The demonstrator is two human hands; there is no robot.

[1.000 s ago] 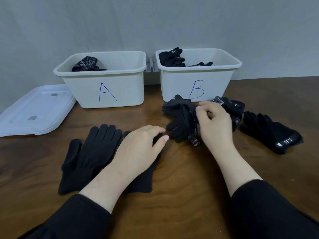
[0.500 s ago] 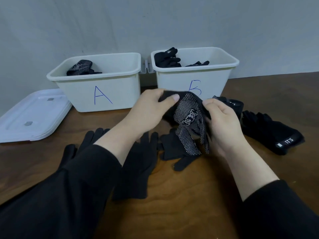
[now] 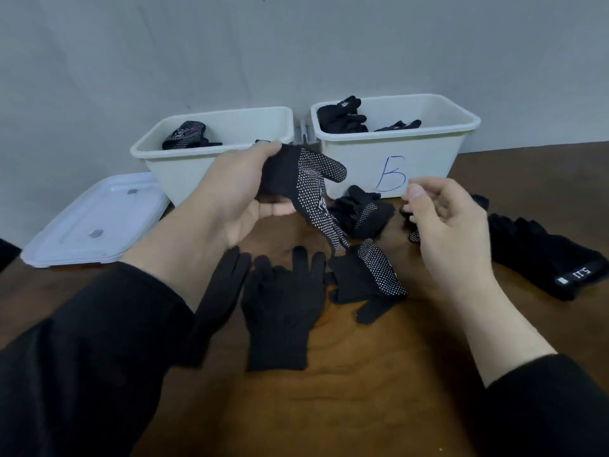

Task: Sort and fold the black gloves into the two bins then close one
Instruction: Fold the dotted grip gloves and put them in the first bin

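Above the brown wooden bench, the left hand holds up a black fabric glove with white grip dots.

Its fingers and thumb are curled round the glove's cuff end, and the dotted glove hangs down toward the bench, in front of the left white plastic bin. The right hand hovers beside it with fingers loosely curled, thumb near the forefinger; whether it pinches anything I cannot tell. The left bin has a dotted glove inside, and the white plastic bin marked B holds several black gloves. On the bench lie a plain black knit glove, another dotted glove, a crumpled dark pile and a black glove with a white label. A flat white plastic lid rests left of the bins.
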